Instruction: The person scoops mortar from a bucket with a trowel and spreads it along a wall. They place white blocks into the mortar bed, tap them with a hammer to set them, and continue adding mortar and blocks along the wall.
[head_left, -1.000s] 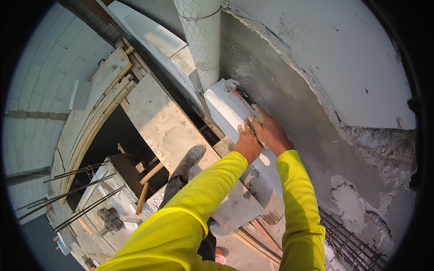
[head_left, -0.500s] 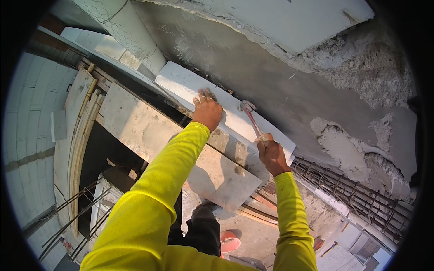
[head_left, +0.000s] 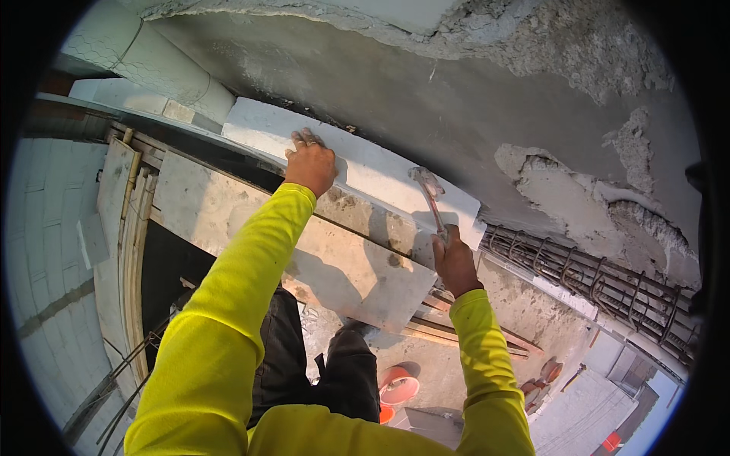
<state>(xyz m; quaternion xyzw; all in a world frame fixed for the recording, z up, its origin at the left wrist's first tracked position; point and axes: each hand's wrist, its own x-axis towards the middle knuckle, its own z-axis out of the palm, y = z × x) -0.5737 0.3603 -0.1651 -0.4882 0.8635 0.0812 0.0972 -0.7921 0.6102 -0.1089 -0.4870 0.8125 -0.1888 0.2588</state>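
My left hand (head_left: 310, 163) rests with fingers apart on a long white block (head_left: 384, 171), which lies along a grey plastered wall. My right hand (head_left: 455, 258) grips the handle of a hammer (head_left: 426, 186) with a pale-crusted head, held over the block's right part. Both arms wear yellow sleeves. Beyond the block's left end stands a pale round column wrapped in wire mesh (head_left: 175, 72).
Worn boards (head_left: 213, 205) border dark openings at left, beside bent strips (head_left: 133, 266) and a white block wall (head_left: 53, 213). A rebar cage (head_left: 578, 281) runs rightward. Below are a pink bucket (head_left: 399, 384), planks and my dark-trousered legs. The wall above has broken plaster (head_left: 547, 175).
The view has turned, and the column now sits farther left. My hands have separated: the left slid leftward along the block, while the right moved toward its right end with the hammer.
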